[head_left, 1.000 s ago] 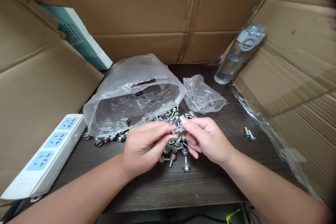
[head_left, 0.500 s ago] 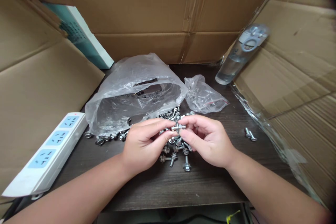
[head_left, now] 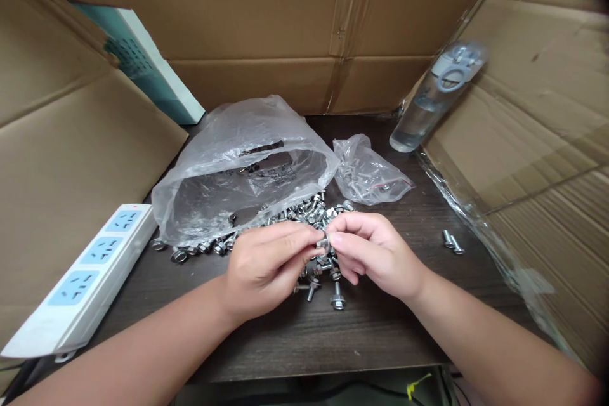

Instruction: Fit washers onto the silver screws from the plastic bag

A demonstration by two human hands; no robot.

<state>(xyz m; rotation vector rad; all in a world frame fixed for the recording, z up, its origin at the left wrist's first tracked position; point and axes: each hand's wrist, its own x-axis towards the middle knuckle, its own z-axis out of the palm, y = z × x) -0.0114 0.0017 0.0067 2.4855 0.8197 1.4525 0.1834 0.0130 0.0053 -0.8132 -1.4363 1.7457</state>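
Note:
Fingertips of my left hand (head_left: 269, 266) pinch a small silver bolt (head_left: 323, 243) above the table. My right hand (head_left: 375, 252) meets it from the other side, thumb and index finger closed on the bolt's other end. The fingers cover most of the bolt. Beneath and behind both hands spreads a pile of loose bolts (head_left: 328, 266), many with flanged heads or washers. One bolt with a washer (head_left: 337, 298) lies at the near side of the pile.
A large clear plastic bag (head_left: 247, 120) lies with its mouth toward me. Right of it is a smaller bag of hardware (head_left: 368, 177). Two bolts (head_left: 451, 241) lie farther right. A water bottle (head_left: 423, 108) leans by the cardboard wall (head_left: 537, 108); a power strip (head_left: 85, 279) is at left.
Both hands have come slightly lower with the bolt. My right fingers have shifted their grip, thumb now over the bolt's end, and the bolt shows less than before.

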